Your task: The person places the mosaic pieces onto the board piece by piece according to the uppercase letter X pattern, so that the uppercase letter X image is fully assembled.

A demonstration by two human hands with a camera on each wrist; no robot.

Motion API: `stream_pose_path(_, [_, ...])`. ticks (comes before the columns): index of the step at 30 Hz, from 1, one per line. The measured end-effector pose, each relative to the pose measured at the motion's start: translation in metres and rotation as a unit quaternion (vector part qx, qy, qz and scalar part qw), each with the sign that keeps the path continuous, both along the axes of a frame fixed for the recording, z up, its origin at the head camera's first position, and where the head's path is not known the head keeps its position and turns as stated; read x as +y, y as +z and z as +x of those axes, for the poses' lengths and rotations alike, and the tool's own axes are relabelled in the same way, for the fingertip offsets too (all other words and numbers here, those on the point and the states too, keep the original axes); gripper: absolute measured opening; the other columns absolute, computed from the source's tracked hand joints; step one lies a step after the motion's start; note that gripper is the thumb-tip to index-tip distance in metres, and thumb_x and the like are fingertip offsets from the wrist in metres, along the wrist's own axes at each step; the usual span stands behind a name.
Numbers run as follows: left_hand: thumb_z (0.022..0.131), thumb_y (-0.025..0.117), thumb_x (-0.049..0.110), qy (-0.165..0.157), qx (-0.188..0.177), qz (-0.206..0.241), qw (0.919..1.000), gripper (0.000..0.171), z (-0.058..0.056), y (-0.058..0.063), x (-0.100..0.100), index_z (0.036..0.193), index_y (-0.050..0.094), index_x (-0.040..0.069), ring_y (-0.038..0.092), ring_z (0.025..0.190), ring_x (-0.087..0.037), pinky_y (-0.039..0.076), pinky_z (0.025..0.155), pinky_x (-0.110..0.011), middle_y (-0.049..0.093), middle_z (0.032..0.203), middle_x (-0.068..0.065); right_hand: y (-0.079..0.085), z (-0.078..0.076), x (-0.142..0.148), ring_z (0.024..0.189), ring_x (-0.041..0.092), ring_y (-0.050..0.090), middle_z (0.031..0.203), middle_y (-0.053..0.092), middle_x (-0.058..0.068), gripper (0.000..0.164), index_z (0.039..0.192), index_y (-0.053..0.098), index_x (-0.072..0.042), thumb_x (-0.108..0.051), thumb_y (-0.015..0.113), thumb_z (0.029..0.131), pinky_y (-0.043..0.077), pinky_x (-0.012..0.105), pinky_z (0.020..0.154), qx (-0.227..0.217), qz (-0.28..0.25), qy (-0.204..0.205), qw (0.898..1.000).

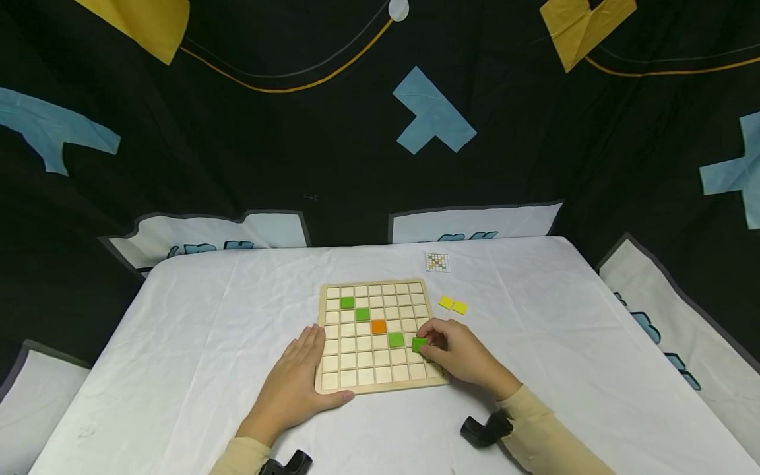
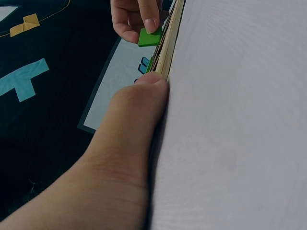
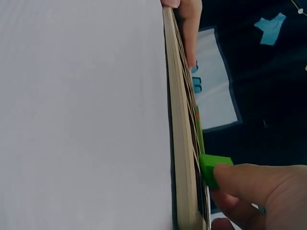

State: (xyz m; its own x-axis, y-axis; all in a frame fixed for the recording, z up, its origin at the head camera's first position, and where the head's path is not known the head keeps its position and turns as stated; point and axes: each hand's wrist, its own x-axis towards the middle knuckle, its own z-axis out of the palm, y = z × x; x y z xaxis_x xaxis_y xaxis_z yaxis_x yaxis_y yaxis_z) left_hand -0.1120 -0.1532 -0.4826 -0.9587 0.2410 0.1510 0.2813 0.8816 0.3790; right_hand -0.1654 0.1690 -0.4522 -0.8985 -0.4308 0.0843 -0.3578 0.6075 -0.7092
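Observation:
A light wooden grid board (image 1: 365, 377) lies on the white table. Three green square tiles (image 1: 363, 314) and one orange tile (image 1: 378, 326) sit in its cells along a diagonal running down to the right. My right hand (image 1: 460, 353) pinches another green tile (image 1: 419, 344) between thumb and fingers, over the board's right side; in the right wrist view this green tile (image 3: 213, 167) is tilted close above the grid. My left hand (image 1: 293, 376) rests against the board's lower left corner, fingers straight along the left edge, thumb (image 2: 148, 88) along the front edge.
Two yellow tiles (image 1: 460, 307) lie on the table right of the board. Behind them is a small card printed with a coloured grid pattern (image 1: 437, 262). A black cloth with blue and yellow shapes (image 1: 436, 112) hangs behind the white-covered table (image 1: 196, 343).

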Motion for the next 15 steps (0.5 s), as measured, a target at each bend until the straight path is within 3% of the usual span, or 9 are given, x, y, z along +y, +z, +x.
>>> stream_pose_path(6, [0.068,0.061,0.086,-0.001,0.001,0.000,1.0000,0.128,0.0001,0.0008,0.0003,0.154,0.028,-0.002,0.024,0.153,-0.031,0.027,0.123,-0.050,0.027,0.163,-0.016,-0.0003,0.0006,-0.0067,0.076,0.010,0.051,0.080,0.057,-0.011,0.013,0.100,0.067,-0.022,-0.018,0.073,0.090,0.046,0.022,0.067,0.010,0.017,0.007,1.000])
stream_pose_path(15, [0.068,0.061,0.086,0.000,0.002,-0.001,1.0000,0.128,0.0001,0.0009,-0.0001,0.154,0.028,-0.002,0.024,0.152,-0.031,0.028,0.123,-0.050,0.027,0.162,-0.016,-0.0028,0.0008,-0.0063,0.078,0.010,0.051,0.092,0.061,-0.010,0.016,0.100,0.067,-0.021,-0.019,0.077,0.087,0.046,0.021,0.067,0.022,0.034,0.018,0.999])
